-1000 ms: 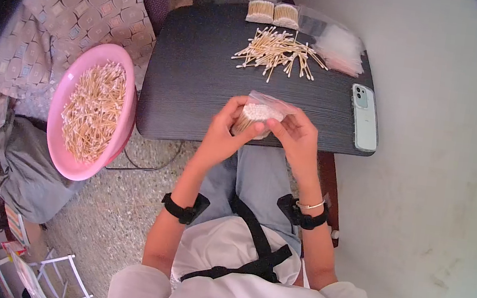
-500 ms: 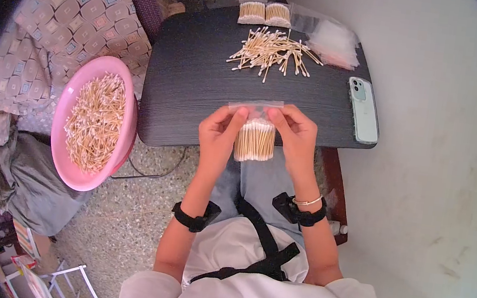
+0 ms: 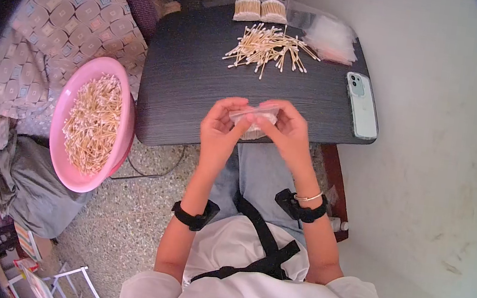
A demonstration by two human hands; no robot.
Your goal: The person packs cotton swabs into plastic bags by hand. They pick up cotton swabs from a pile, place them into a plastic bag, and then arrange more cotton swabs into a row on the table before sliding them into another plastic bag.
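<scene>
Between my hands, at the near edge of the black table [image 3: 187, 82], is a small clear zip bag of cotton swabs [image 3: 255, 128]. My left hand [image 3: 223, 124] grips the bag's left side, thumb on top near the zip strip. Its right side is pinched by my right hand [image 3: 287, 128], the thumb lying across the front. The bag is tilted, so its swabs show only in part below my thumbs. Farther back on the table lies a loose pile of cotton swabs [image 3: 267, 47]. Behind that pile sit two filled swab bags [image 3: 261, 11] side by side.
A stack of empty clear bags [image 3: 331, 39] lies at the table's back right. A phone [image 3: 362, 107] rests along the right edge, near the wall [image 3: 432, 144]. To the left stands a pink tub [image 3: 62, 126] full of cotton swabs. A dark cable [image 3: 157, 174] runs over the speckled floor.
The swab bag has tipped from hanging flat and facing me to a foreshortened tilt. My hands have turned inward, and the thumbs have moved closer together over its top.
</scene>
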